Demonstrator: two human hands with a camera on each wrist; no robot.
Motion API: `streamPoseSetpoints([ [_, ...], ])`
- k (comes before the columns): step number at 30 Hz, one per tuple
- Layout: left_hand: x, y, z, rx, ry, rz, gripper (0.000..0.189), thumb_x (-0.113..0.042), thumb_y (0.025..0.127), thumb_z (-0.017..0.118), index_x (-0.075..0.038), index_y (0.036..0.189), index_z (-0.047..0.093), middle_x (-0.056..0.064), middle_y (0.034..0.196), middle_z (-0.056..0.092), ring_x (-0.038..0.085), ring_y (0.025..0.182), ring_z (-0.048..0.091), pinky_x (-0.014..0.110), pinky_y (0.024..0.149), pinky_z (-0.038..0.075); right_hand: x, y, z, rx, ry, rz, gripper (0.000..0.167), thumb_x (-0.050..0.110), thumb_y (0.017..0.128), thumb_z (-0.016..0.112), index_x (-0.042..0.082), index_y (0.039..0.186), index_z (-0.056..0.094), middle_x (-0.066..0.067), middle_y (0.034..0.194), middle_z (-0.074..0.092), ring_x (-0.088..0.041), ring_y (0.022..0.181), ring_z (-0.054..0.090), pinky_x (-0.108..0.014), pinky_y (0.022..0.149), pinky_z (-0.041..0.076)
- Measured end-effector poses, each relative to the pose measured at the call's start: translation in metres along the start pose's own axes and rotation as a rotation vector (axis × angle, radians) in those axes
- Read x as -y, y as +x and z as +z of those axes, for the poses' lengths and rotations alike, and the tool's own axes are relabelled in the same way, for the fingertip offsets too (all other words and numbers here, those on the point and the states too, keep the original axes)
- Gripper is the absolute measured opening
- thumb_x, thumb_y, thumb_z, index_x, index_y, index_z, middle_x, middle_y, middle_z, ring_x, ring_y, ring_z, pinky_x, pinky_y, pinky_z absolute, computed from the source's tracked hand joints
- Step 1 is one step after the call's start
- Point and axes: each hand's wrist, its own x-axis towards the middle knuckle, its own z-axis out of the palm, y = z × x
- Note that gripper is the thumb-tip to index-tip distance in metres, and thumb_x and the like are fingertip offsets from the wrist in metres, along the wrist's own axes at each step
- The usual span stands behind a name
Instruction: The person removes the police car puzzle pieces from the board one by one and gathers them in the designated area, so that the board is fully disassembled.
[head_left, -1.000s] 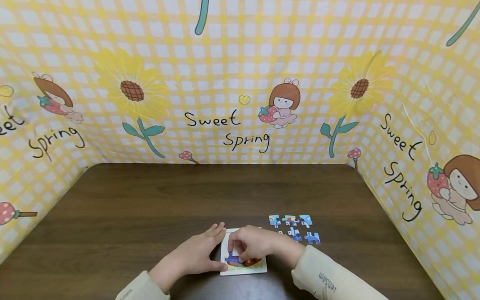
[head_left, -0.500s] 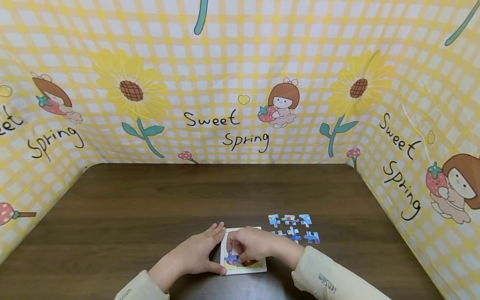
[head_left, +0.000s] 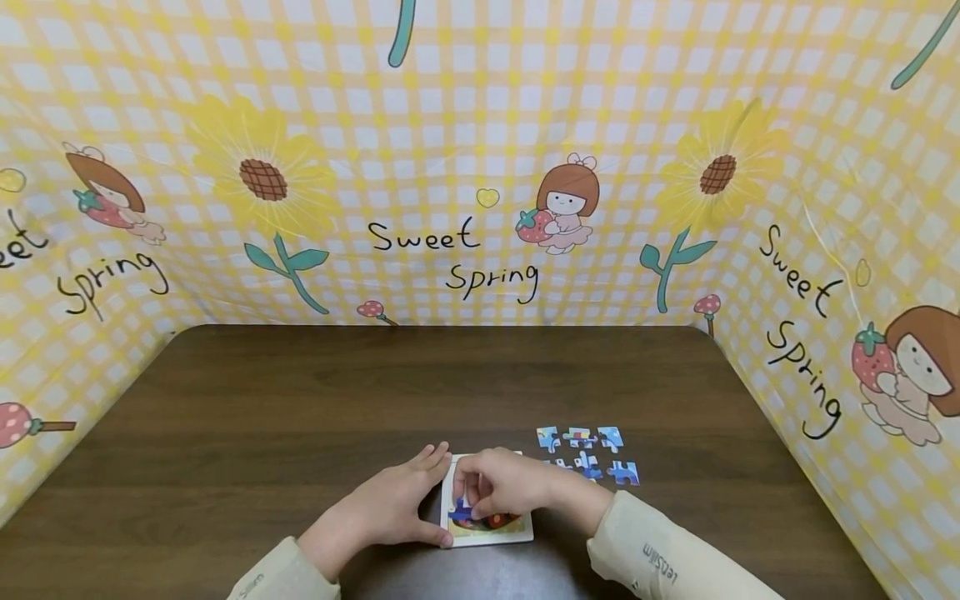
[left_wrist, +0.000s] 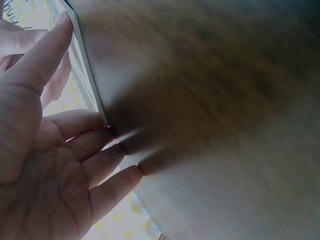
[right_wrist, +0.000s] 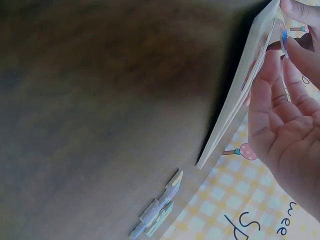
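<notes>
A small square jigsaw tray [head_left: 504, 540] with a white rim lies near the table's front edge, its lower part showing a colourful picture. My right hand [head_left: 502, 483] arches over it and pinches a blue puzzle piece [head_left: 459, 510] between thumb and fingers, low over the left side of the picture. The right wrist view catches that piece [right_wrist: 284, 37] edge-on above the tray. My left hand [head_left: 396, 504] spreads along the tray's left side, thumb at the near corner and fingers by the far one. In the left wrist view its fingertips touch the tabletop.
Several loose blue puzzle pieces [head_left: 588, 465] lie in two rows to the right of the tray, some partly hidden by the right wrist. The dark wooden table [head_left: 375, 375] ends at a yellow checked cloth [head_left: 435, 167] hung around its back and sides.
The blue piece has turned and shifted slightly under my right fingers. My left hand keeps its place at the tray's side.
</notes>
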Motion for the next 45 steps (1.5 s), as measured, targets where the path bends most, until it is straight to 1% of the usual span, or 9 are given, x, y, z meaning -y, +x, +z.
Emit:
streamPoseSetpoints([
  [5, 0.001, 0.0, 0.0, -0.004, 0.006, 0.002, 0.105, -0.054, 0.073, 0.083, 0.006, 0.147, 0.041, 0.022, 0.159, 0.033, 0.038, 0.147, 0.033, 0.054, 0.111, 0.039, -0.001, 0.0, 0.001, 0.003, 0.055, -0.013, 0.017, -0.006, 0.087, 0.071, 0.005, 0.095, 0.061, -0.002, 0.077, 0.064, 0.001, 0.064, 0.053, -0.015, 0.061, 0.048],
  [10, 0.001, 0.0, -0.001, -0.008, 0.001, 0.003, 0.104, -0.053, 0.073, 0.083, 0.006, 0.147, 0.041, 0.022, 0.159, 0.033, 0.039, 0.147, 0.033, 0.054, 0.111, 0.039, -0.002, 0.002, 0.002, 0.011, 0.11, -0.008, 0.015, -0.007, 0.088, 0.068, 0.004, 0.094, 0.06, -0.005, 0.077, 0.066, 0.001, 0.065, 0.054, -0.014, 0.062, 0.047],
  [19, 0.001, -0.001, 0.0, -0.012, -0.006, 0.007, 0.104, -0.053, 0.073, 0.083, 0.006, 0.147, 0.041, 0.023, 0.158, 0.033, 0.04, 0.147, 0.034, 0.055, 0.111, 0.039, -0.004, 0.004, 0.004, 0.009, 0.115, -0.045, 0.014, -0.006, 0.087, 0.069, 0.002, 0.091, 0.059, -0.01, 0.076, 0.069, 0.003, 0.064, 0.055, -0.013, 0.064, 0.048],
  [24, 0.001, -0.001, 0.0, -0.005, -0.014, 0.004, 0.105, -0.054, 0.073, 0.083, 0.007, 0.147, 0.041, 0.023, 0.159, 0.033, 0.04, 0.147, 0.033, 0.056, 0.111, 0.039, -0.005, 0.003, 0.004, -0.015, 0.12, -0.05, 0.014, -0.007, 0.087, 0.068, 0.001, 0.095, 0.06, -0.012, 0.076, 0.071, 0.003, 0.066, 0.057, -0.014, 0.068, 0.05],
  [28, 0.001, -0.001, 0.0, -0.008, -0.01, 0.008, 0.105, -0.054, 0.073, 0.083, 0.007, 0.147, 0.041, 0.023, 0.159, 0.033, 0.04, 0.147, 0.033, 0.055, 0.111, 0.039, -0.005, 0.002, 0.002, -0.017, 0.151, -0.044, 0.014, -0.009, 0.088, 0.066, -0.001, 0.098, 0.061, -0.015, 0.078, 0.071, 0.001, 0.066, 0.058, -0.014, 0.065, 0.049],
  [31, 0.0, -0.001, -0.001, -0.004, -0.016, 0.007, 0.105, -0.055, 0.073, 0.083, 0.007, 0.147, 0.041, 0.023, 0.159, 0.032, 0.04, 0.147, 0.032, 0.055, 0.111, 0.038, -0.004, 0.001, 0.0, -0.008, 0.174, -0.035, 0.013, -0.009, 0.088, 0.066, -0.002, 0.098, 0.061, -0.016, 0.078, 0.07, -0.001, 0.065, 0.058, -0.015, 0.064, 0.048],
  [35, 0.001, 0.0, -0.001, 0.004, -0.023, 0.001, 0.105, -0.055, 0.073, 0.082, 0.007, 0.148, 0.04, 0.023, 0.159, 0.031, 0.039, 0.148, 0.031, 0.055, 0.112, 0.037, -0.005, -0.002, -0.003, -0.008, 0.176, -0.034, 0.011, -0.008, 0.089, 0.066, -0.002, 0.097, 0.062, -0.015, 0.079, 0.07, 0.0, 0.067, 0.057, -0.015, 0.067, 0.049],
  [45, 0.0, 0.003, 0.0, 0.031, -0.023, -0.028, 0.106, -0.055, 0.074, 0.081, 0.004, 0.15, 0.037, 0.019, 0.161, 0.03, 0.036, 0.15, 0.029, 0.053, 0.113, 0.037, -0.018, -0.021, -0.013, -0.054, 0.157, -0.035, 0.012, -0.007, 0.089, 0.065, 0.0, 0.097, 0.062, -0.011, 0.077, 0.069, -0.001, 0.071, 0.057, -0.018, 0.071, 0.05],
])
